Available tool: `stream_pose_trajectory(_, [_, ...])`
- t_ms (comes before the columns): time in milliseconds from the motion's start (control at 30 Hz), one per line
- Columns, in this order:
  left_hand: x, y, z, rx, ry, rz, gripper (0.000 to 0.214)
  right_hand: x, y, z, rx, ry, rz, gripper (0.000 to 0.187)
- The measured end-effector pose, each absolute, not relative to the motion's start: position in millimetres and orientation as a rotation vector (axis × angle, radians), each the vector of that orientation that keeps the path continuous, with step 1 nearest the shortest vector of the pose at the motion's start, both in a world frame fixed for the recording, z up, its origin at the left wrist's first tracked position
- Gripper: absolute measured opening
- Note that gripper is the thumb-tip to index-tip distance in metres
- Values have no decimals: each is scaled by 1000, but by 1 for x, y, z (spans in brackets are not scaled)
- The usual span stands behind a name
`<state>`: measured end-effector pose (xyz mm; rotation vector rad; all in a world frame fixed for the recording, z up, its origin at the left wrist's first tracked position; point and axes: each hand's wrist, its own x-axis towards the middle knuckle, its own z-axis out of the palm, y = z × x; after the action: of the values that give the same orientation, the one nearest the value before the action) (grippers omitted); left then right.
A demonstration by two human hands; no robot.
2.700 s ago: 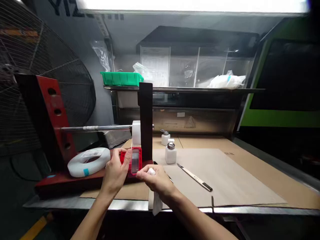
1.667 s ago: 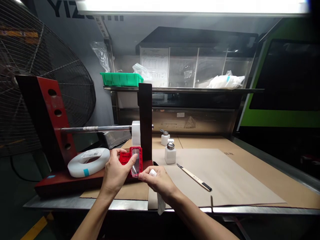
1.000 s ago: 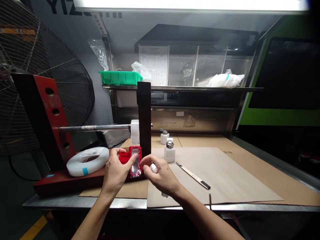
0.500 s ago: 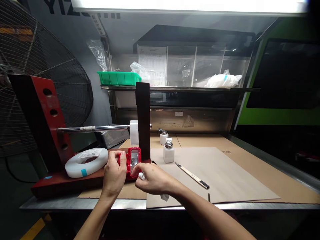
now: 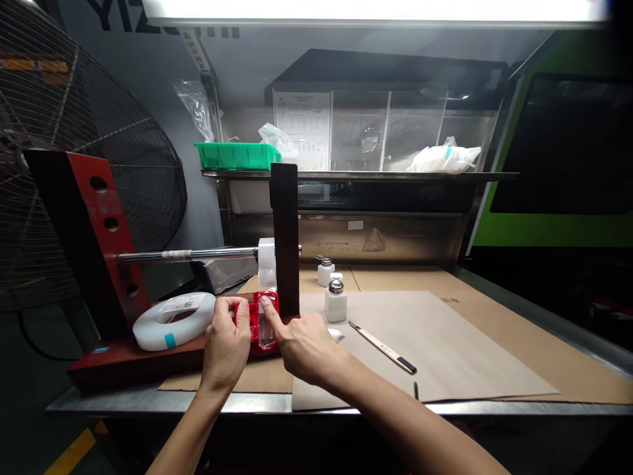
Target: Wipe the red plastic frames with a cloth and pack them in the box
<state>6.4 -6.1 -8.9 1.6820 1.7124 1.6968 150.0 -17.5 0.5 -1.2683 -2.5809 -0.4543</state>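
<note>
My left hand (image 5: pixel 228 343) grips a translucent red plastic part (image 5: pixel 256 340) by its left side, thumb on top. This part has a clear, shiny rectangular window and is held over the base of a dark red stand. With its index finger stretched out, my right hand (image 5: pixel 309 346) presses on the upper area of the window. Its other fingers are curled, and a bit of white cloth (image 5: pixel 336 334) sticks out behind them; most of the cloth is hidden. Behind the part, a roll of white film (image 5: pixel 267 260) hangs on the stand's metal rod (image 5: pixel 217 253).
A large tape roll (image 5: pixel 148 333) lies on the stand's base (image 5: pixel 123 366). Two white pump bottles (image 5: pixel 336 307) stand right of the stand's upright (image 5: pixel 285 231). A craft knife (image 5: pixel 383 348) rests on the paper sheet (image 5: pixel 445 356). A green tray (image 5: pixel 237 157) sits on the shelf.
My right hand has turned and its index finger has moved from the window's lower edge up to its top. The white cloth now shows behind the hand instead of below it.
</note>
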Motion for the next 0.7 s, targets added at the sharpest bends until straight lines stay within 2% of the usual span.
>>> stream_pose_trajectory(367, [10,-9,-7,1658,1805,1690,17,147,-17,-15,-1299,-2544,-456,87])
stream_pose_trajectory(700, [4,-10,-5,1685,1805,1623,25,159,-27,10,-1317,-2556,-253,86])
